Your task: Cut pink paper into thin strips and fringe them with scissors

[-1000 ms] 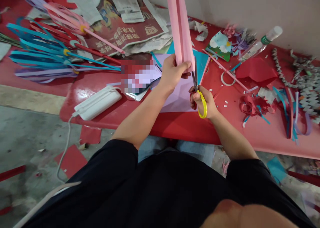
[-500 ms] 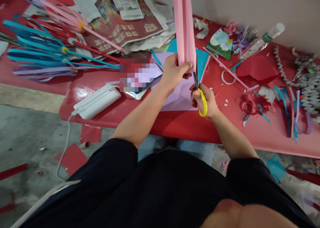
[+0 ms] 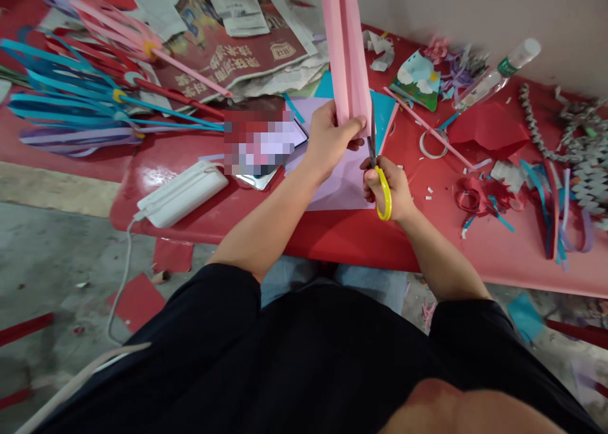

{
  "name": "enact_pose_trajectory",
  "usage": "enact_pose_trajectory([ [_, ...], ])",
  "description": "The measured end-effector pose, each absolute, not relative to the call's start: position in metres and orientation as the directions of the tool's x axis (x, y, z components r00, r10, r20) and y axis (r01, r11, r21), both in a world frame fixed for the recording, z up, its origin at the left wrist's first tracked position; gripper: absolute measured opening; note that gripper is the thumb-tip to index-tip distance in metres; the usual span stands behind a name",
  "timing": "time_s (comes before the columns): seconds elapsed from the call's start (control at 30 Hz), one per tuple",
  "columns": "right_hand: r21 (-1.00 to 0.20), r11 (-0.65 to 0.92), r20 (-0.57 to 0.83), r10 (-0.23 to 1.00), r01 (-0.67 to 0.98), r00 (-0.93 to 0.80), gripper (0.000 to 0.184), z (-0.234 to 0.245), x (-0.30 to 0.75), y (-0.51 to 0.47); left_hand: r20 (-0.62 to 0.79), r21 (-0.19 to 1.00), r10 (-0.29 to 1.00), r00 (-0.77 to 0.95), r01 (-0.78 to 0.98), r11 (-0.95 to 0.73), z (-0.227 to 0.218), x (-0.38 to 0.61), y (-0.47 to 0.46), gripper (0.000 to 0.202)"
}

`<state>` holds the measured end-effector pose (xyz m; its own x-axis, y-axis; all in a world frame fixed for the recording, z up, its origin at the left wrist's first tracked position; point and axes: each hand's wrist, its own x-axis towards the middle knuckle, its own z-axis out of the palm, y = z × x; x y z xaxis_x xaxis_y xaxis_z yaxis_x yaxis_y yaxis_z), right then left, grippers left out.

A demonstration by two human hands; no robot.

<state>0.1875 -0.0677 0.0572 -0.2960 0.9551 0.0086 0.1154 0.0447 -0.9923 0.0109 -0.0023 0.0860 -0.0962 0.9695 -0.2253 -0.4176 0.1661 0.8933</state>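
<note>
My left hand (image 3: 335,136) pinches the lower end of a folded pink paper strip (image 3: 349,60), which rises upright out of the top of the view. In my right hand (image 3: 389,190) is a pair of scissors (image 3: 384,193) with yellow handles. Their blades point up along the right edge of the strip, close to my left fingertips; whether they are parted is hard to make out. Below both hands lies a purple paper sheet (image 3: 332,190) on the red table, with blue paper (image 3: 386,111) partly under it.
Left of my hands are a phone (image 3: 298,133), a white power bank-like block (image 3: 183,193) with a cable, and blue paper-strip flowers (image 3: 61,98). Newspaper (image 3: 247,54) covers the back. On the right are a plastic bottle (image 3: 498,73), a tape roll (image 3: 433,144) and paper scraps (image 3: 475,193).
The top of the pink strip has tilted slightly left. My hands keep nearly the same place and grip, and the whole view has shifted a little.
</note>
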Motion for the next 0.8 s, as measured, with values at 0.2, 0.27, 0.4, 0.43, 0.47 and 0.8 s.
enact_pose_trajectory([
  [0.2,-0.992,0.040,0.005,0.957,0.116,-0.289,0.072,0.057,0.188,-0.067,-0.221,0.928,0.972,-0.083,-0.324,0.183,0.096,0.011,-0.007,0.025],
  [0.27,-0.993,0.041,0.008,0.959,0.111,-0.284,0.072,0.058,0.188,-0.066,-0.209,0.948,0.974,-0.089,-0.262,0.180,0.099,0.012,-0.009,0.022],
  [0.4,-0.994,0.030,0.000,0.958,0.103,-0.285,0.072,0.059,0.188,-0.065,-0.163,0.964,0.983,-0.085,-0.226,0.140,0.098,0.012,-0.008,0.019],
  [0.43,-0.994,0.028,-0.003,0.958,0.102,-0.287,0.072,0.060,0.187,-0.065,-0.143,0.965,0.987,-0.078,-0.235,0.121,0.096,0.011,-0.008,0.018],
  [0.47,-0.995,0.026,-0.004,0.957,0.100,-0.288,0.072,0.060,0.187,-0.065,-0.122,0.964,0.990,-0.074,-0.247,0.100,0.094,0.011,-0.007,0.017],
  [0.8,-0.992,0.045,0.008,0.957,0.122,-0.289,0.074,0.065,0.185,-0.066,-0.049,0.958,0.998,-0.045,-0.284,0.034,0.090,0.011,-0.006,0.015],
])
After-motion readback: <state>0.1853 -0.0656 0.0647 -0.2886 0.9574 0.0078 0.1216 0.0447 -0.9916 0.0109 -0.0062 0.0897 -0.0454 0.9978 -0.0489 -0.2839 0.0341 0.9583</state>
